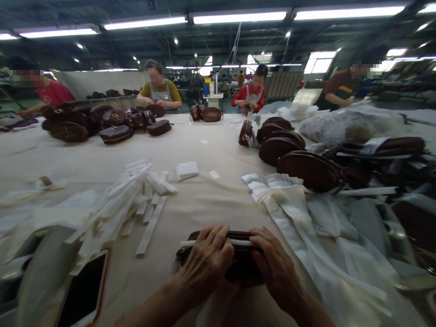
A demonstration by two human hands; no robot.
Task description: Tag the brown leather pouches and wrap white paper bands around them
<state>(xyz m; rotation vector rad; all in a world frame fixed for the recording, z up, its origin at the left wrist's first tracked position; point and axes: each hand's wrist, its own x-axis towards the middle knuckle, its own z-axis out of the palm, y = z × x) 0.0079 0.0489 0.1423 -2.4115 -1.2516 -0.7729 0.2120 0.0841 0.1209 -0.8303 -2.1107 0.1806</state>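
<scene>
A small dark brown leather bag lies on the cream table right in front of me. My left hand is closed over its left half, fingers curled across the top. My right hand grips the right half the same way. A thin white paper strip runs along the bag's top edge under my fingertips.
Loose white paper strips are heaped to the left, a phone lies at the lower left. Folded white wrapping spreads to the right beside a row of brown bags. More bags are piled far left. Several people work at the far edge.
</scene>
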